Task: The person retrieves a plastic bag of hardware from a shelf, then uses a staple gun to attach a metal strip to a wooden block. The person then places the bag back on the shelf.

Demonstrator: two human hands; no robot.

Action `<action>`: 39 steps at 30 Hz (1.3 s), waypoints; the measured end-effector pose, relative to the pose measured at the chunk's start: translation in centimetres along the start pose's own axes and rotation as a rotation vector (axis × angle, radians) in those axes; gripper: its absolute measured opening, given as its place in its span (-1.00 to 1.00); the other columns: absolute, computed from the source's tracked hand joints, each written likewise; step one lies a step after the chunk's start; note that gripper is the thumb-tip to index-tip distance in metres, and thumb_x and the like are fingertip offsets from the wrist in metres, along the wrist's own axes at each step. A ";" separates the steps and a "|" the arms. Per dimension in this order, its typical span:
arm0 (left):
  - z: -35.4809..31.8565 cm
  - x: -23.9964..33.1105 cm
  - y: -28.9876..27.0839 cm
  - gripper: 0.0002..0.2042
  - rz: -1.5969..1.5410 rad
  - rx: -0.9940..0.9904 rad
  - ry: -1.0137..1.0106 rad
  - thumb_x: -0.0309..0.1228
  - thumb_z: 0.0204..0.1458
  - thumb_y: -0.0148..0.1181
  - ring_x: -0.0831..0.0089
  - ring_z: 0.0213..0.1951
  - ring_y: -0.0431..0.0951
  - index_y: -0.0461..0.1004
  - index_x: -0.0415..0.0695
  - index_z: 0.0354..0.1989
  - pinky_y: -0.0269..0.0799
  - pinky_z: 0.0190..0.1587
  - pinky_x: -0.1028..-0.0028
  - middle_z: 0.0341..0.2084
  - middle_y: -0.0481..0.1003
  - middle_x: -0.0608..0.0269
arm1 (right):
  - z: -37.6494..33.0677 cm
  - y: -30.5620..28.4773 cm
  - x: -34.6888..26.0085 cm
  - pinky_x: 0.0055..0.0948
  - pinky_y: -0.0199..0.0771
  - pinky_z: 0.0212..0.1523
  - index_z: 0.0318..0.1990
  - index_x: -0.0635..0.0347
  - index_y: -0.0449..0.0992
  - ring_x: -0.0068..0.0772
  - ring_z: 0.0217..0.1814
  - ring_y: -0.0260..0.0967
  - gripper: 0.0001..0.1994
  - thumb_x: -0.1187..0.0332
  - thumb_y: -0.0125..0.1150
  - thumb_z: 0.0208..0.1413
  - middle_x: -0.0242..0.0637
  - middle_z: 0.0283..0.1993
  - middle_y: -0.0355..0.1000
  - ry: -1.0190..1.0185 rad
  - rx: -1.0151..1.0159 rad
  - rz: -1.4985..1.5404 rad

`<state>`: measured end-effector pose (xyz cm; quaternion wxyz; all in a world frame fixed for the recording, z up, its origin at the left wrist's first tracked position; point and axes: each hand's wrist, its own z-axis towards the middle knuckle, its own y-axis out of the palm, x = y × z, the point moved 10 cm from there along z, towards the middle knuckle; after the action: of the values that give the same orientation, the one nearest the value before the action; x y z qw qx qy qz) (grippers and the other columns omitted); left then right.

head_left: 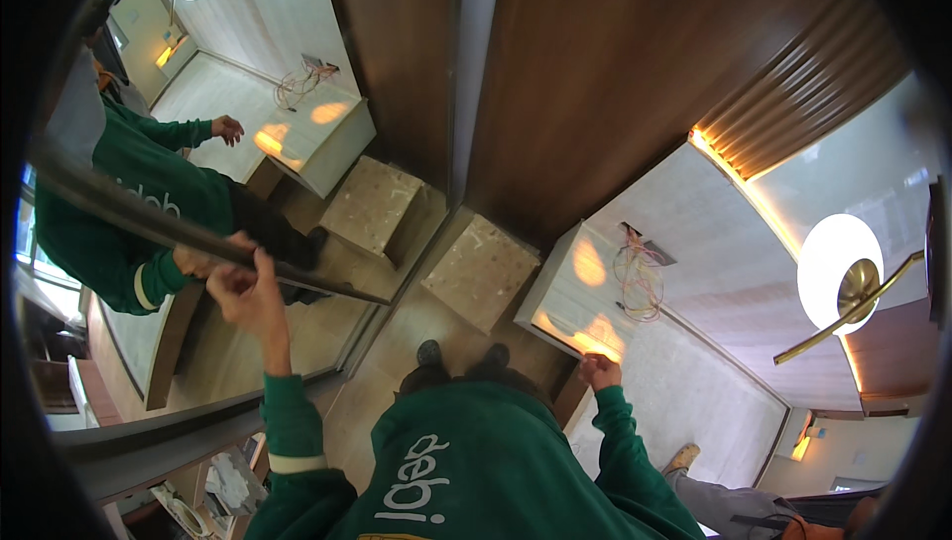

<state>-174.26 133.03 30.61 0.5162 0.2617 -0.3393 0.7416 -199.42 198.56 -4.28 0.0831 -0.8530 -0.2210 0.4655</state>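
Head view: left hand [243, 287] closed on dark rod [149, 223] against mirror [248, 94]; right hand [600, 371] gripping white counter [635, 342] edge

A pale, wood-grained desk top [684, 361] runs along the wall at the right, with a loose tangle of orange and red wires [640, 282] lying on it beside a cut-out near its back edge. The person's right hand [600, 371] rests on the desk's front edge near the corner. On the tan floor [397, 381] just off that corner stands a speckled beige cube stool [483, 270], and two dark shoes [461, 357] are planted near it.
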 end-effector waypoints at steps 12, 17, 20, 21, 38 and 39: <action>-0.2 -2.5 -16.5 -0.63 0.493 0.015 -0.035 -0.40 0.17 0.31 0.45 -0.33 0.55 0.44 -0.38 0.04 0.51 -0.22 0.44 -0.35 0.59 0.14 | 7.9 5.1 1.9 -0.37 0.63 -0.44 -0.10 0.24 0.66 -0.36 -0.43 0.65 -0.76 0.30 0.35 0.16 -0.17 -0.31 0.65 0.001 -0.230 -0.356; -0.1 -4.0 -21.4 -0.69 0.534 0.023 -0.094 -0.35 0.18 0.31 0.45 -0.36 0.58 0.49 -0.35 -0.05 0.51 -0.26 0.41 -0.41 0.60 0.09 | 13.8 15.4 -13.5 -0.26 0.64 -0.14 -0.17 0.23 0.67 -0.33 -0.27 0.68 -0.70 0.16 0.35 0.15 -0.17 -0.29 0.66 -0.635 -0.301 -0.582; -0.9 -4.6 -24.8 -0.68 0.658 0.108 -0.214 -0.24 0.19 0.34 0.48 -0.46 0.54 0.51 -0.32 -0.25 0.47 -0.35 0.43 -0.54 0.54 0.20 | 14.7 19.8 -19.5 -0.24 0.63 -0.08 -0.09 0.26 0.64 -0.33 -0.17 0.64 -0.70 0.23 0.35 0.16 -0.24 -0.24 0.65 -0.422 -0.474 0.085; -1.3 -4.3 -25.7 -0.67 0.724 0.147 -0.206 -0.21 0.19 0.34 0.49 -0.49 0.52 0.50 -0.31 -0.30 0.46 -0.36 0.44 -0.56 0.52 0.22 | 12.8 19.6 -23.6 -0.24 0.63 -0.08 -0.03 0.27 0.62 -0.33 -0.16 0.62 -0.70 0.26 0.34 0.17 -0.28 -0.22 0.64 -0.801 -0.266 -0.447; -24.3 -2.5 3.1 -0.89 -0.241 -0.616 -0.780 -0.51 0.20 0.17 0.46 -0.44 0.64 0.58 -0.28 -0.31 0.55 -0.36 0.47 -0.49 0.60 0.20 | 11.5 4.7 -33.2 -0.50 0.54 -0.31 0.04 0.35 0.57 -0.43 -0.30 0.62 -0.68 0.32 0.31 0.23 -0.26 -0.18 0.63 -0.517 -0.191 0.268; -26.4 -1.0 6.1 -0.89 -0.225 -0.755 -0.777 -0.51 0.18 0.19 0.43 -0.44 0.65 0.58 -0.29 -0.30 0.56 -0.35 0.46 -0.48 0.61 0.16 | 11.3 4.2 -34.4 -0.49 0.55 -0.27 0.03 0.36 0.56 -0.42 -0.25 0.62 -0.69 0.32 0.30 0.24 -0.25 -0.16 0.63 -0.537 -0.167 0.256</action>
<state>-180.72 151.44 11.73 0.4871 0.3473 -0.7172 0.3575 -223.66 178.46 14.11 -0.1080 -0.7243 -0.1634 0.6611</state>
